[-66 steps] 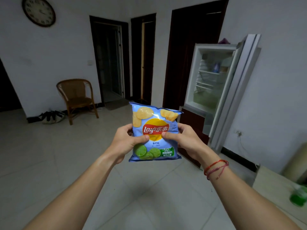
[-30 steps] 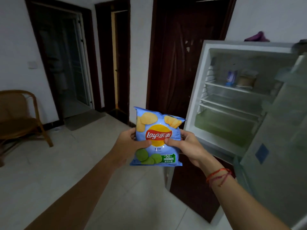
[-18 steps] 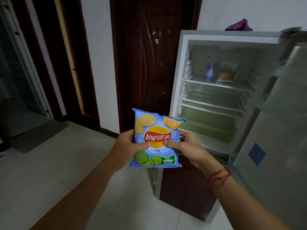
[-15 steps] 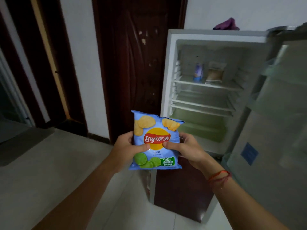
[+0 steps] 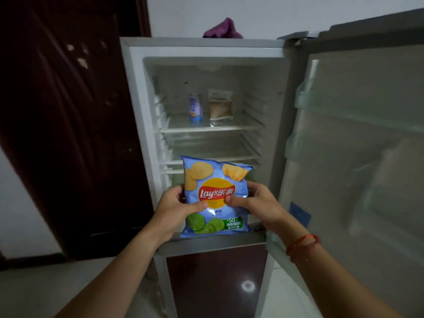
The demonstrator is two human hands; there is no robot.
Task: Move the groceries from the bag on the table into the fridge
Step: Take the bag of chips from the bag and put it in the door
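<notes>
Dark brown panelled wooden door [image 5: 68,111] stands at 9 o'clock of the fridge. The white two-compartment fridge [image 5: 137,111] has its upper compartment open.

Left hand [image 5: 173,211] is at 9 o'clock of the bag, thumb across the front, fingers curled behind the edge, gripping.

Light blue foil bag of lime potato chips [image 5: 215,196] is held upright in the air before the lower half of the open compartment, on no shelf. At its 6 o'clock is the glossy dark red lower door [image 5: 215,278], closed.

At the bag's 12 o'clock is the clear top shelf [image 5: 243,125]. A small blue-and-white bottle [image 5: 195,107] stands on it, with a clear pouch of tan contents [image 5: 220,106] just beside it at 3 o'clock. A crumpled purple cloth [image 5: 221,29] lies on the fridge top.

Right hand [image 5: 258,204] is at 3 o'clock of the bag, thumb on the front, fingers wrapped behind, gripping. A red string bracelet [image 5: 302,245] is on that wrist.

Pale grey fridge door [image 5: 355,157] is swung wide at far 3 o'clock.
</notes>
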